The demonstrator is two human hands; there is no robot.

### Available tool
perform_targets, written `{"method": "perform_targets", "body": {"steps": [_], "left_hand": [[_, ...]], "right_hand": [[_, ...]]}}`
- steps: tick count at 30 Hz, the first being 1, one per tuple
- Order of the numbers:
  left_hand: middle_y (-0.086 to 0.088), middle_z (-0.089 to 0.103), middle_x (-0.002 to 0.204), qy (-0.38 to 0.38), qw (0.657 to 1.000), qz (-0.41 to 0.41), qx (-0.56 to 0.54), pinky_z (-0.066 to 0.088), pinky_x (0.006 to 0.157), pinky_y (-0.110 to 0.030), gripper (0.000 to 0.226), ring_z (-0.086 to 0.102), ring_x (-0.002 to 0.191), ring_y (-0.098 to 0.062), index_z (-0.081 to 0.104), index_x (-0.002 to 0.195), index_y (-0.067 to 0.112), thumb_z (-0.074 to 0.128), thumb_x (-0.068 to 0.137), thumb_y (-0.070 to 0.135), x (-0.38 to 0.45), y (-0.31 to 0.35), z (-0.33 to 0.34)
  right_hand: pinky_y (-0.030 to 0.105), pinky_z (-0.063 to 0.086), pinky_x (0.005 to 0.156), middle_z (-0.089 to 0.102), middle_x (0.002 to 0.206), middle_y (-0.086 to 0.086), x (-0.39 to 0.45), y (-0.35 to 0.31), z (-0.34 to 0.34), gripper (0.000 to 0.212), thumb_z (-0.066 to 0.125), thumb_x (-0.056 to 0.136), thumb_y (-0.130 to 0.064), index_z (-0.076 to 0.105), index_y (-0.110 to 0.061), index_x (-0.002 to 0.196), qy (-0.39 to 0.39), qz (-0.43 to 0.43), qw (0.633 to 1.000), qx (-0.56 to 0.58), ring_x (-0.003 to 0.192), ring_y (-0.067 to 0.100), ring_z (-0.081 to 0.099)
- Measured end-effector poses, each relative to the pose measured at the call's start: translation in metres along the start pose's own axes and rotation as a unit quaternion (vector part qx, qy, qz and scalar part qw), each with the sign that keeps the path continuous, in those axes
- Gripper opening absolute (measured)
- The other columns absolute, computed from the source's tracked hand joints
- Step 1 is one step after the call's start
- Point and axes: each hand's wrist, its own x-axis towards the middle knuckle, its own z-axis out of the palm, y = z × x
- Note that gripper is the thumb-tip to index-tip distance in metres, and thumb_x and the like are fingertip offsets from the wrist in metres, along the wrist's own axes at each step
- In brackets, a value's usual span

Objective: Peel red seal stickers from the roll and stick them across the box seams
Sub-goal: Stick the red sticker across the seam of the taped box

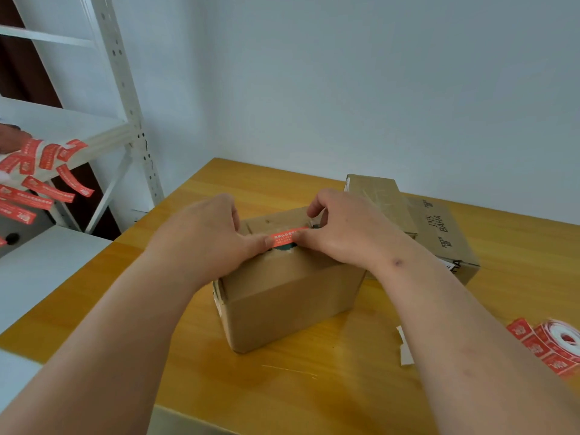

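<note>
Progress: one red seal sticker pinched between left hand and right hand, pressed across cardboard box seam | sticker roll right of right forearm | other seams unseen, rear box likely left

Head-worn view, looking forward and down, close over wooden table, wide-angle

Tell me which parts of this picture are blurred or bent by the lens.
In the head view, the red sticker roll at the right edge is smeared by blur; the white metal shelf post leans from wide-angle distortion; the red seal sticker on the brown cardboard box stays fairly sharp under soft, even light.
</note>
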Motion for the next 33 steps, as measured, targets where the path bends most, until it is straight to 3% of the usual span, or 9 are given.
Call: {"method": "perform_targets", "body": {"steps": [5, 9, 12, 17, 21, 25, 27, 30, 33], "left_hand": [[0.003, 0.06, 0.085, -0.016, 0.996, 0.007, -0.088, 0.048, 0.064, -0.033, 0.021, 0.057, 0.077, -0.015, 0.052, 0.084, 0.025, 0.067, 0.082, 0.038, -0.004, -0.008, -0.003], [0.005, 0.059, 0.081, -0.001, 0.999, -0.001, -0.048, 0.044, 0.059, -0.032, 0.036, 0.055, 0.074, -0.014, 0.05, 0.083, 0.024, 0.067, 0.077, 0.055, -0.004, -0.001, 0.001], [0.004, 0.059, 0.083, 0.002, 0.998, -0.005, -0.068, 0.041, 0.057, -0.03, 0.029, 0.054, 0.072, -0.011, 0.051, 0.083, 0.024, 0.067, 0.08, 0.048, -0.003, -0.003, 0.001], [0.005, 0.059, 0.076, 0.014, 1.0, -0.009, -0.003, 0.041, 0.057, -0.031, 0.052, 0.055, 0.072, -0.016, 0.049, 0.08, 0.024, 0.061, 0.068, 0.074, -0.004, 0.004, 0.003], [0.003, 0.058, 0.083, -0.004, 0.997, -0.001, -0.073, 0.043, 0.06, -0.031, 0.026, 0.055, 0.076, -0.015, 0.05, 0.083, 0.026, 0.068, 0.08, 0.045, 0.0, -0.004, 0.002], [0.003, 0.057, 0.086, 0.006, 0.995, 0.002, -0.1, 0.043, 0.061, -0.032, 0.009, 0.054, 0.079, -0.016, 0.05, 0.085, 0.026, 0.059, 0.086, 0.025, 0.002, -0.007, 0.002], [0.003, 0.056, 0.087, 0.01, 0.995, -0.001, -0.099, 0.041, 0.061, -0.031, 0.007, 0.053, 0.079, -0.015, 0.05, 0.086, 0.026, 0.055, 0.086, 0.023, 0.003, -0.006, 0.003], [0.003, 0.056, 0.088, 0.021, 0.995, -0.002, -0.102, 0.038, 0.059, -0.03, 0.003, 0.051, 0.077, -0.013, 0.05, 0.089, 0.025, 0.052, 0.089, 0.026, 0.005, -0.005, 0.004], [0.005, 0.055, 0.085, 0.009, 0.996, 0.003, -0.084, 0.037, 0.058, -0.029, 0.023, 0.051, 0.076, -0.011, 0.048, 0.092, 0.024, 0.058, 0.089, 0.045, 0.007, -0.003, 0.005]], "right_hand": [[0.019, 0.032, 0.057, 0.053, 0.102, -0.006, 0.004, 0.006, 0.004, 0.016, 0.055, 0.086, -0.02, 0.051, -0.029, 0.1, 0.011, 0.01, 1.0, 0.014, 0.09, 0.013, 0.051], [0.018, 0.032, 0.057, 0.053, 0.099, -0.006, 0.004, 0.001, 0.006, 0.018, 0.059, 0.085, -0.031, 0.053, -0.027, 0.101, 0.027, 0.011, 1.0, -0.011, 0.088, 0.013, 0.052], [0.019, 0.033, 0.058, 0.055, 0.106, -0.003, 0.006, 0.006, 0.006, 0.017, 0.057, 0.085, -0.021, 0.052, -0.028, 0.099, 0.039, 0.021, 0.999, 0.008, 0.09, 0.014, 0.052], [0.02, 0.032, 0.056, 0.05, 0.099, -0.007, 0.002, -0.001, 0.007, 0.042, 0.068, 0.075, -0.053, 0.05, -0.028, 0.104, 0.027, 0.007, 1.0, -0.014, 0.085, 0.01, 0.05], [0.019, 0.033, 0.057, 0.055, 0.105, -0.003, 0.006, 0.006, 0.005, 0.015, 0.058, 0.085, -0.021, 0.053, -0.027, 0.098, 0.055, 0.023, 0.998, 0.002, 0.087, 0.013, 0.052], [0.027, 0.038, 0.065, 0.056, 0.094, -0.005, 0.007, -0.001, 0.007, 0.016, 0.058, 0.087, -0.037, 0.054, -0.023, 0.095, 0.064, 0.029, 0.997, -0.03, 0.087, 0.015, 0.053], [0.028, 0.04, 0.071, 0.057, 0.098, -0.002, 0.009, -0.003, 0.007, 0.011, 0.055, 0.089, -0.028, 0.055, -0.022, 0.099, 0.064, 0.029, 0.995, -0.068, 0.09, 0.018, 0.052], [0.028, 0.042, 0.07, 0.059, 0.099, 0.0, 0.01, -0.002, 0.006, 0.012, 0.048, 0.091, -0.016, 0.057, -0.02, 0.099, 0.078, 0.037, 0.995, -0.054, 0.089, 0.019, 0.054], [0.028, 0.04, 0.07, 0.058, 0.097, -0.001, 0.008, -0.003, 0.006, 0.01, 0.051, 0.091, -0.022, 0.056, -0.02, 0.099, 0.084, 0.028, 0.994, -0.069, 0.089, 0.019, 0.054]]}}
